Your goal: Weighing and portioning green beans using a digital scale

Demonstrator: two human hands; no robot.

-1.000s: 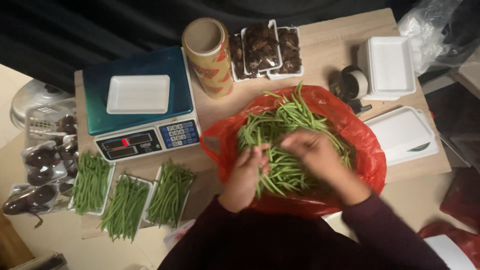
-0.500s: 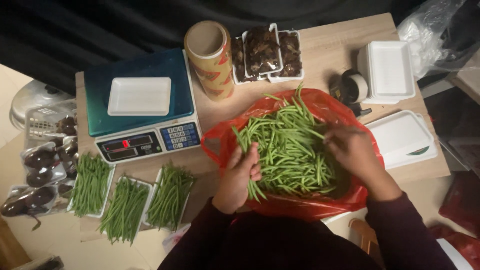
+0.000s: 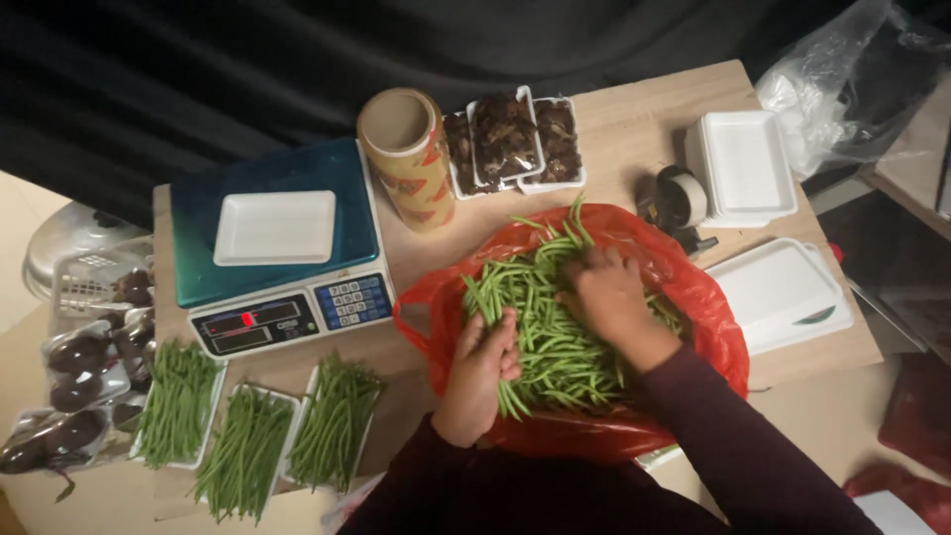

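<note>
Reaching into the red plastic bag (image 3: 693, 297) at the centre right of the frame, both of your hands are buried in the heap of green beans (image 3: 540, 317) that fills it. Your left hand (image 3: 483, 362) lies at the lower left edge of the heap, its grip curled round a small bundle of beans by your palm. Your right hand (image 3: 606, 294) rests palm-down on top of the heap, fingers bent into the beans; whether that grip is closed on any of them you cannot tell from this view. The bag sits on the wooden worktop (image 3: 634, 129). Left of it stands a digital scale (image 3: 282, 267) with an empty white foam tray (image 3: 274, 227) on its pan. Just beside the scale, in the upper middle, a roll of wrap (image 3: 408, 159) stands upright, and behind it are trays of dark mushrooms (image 3: 510, 139). Three trays of sorted green beans (image 3: 253, 436) lie along the lower left. A stack of white foam trays (image 3: 745, 168) sits at the upper right, with a tape dispenser (image 3: 679, 203) near it.
</note>
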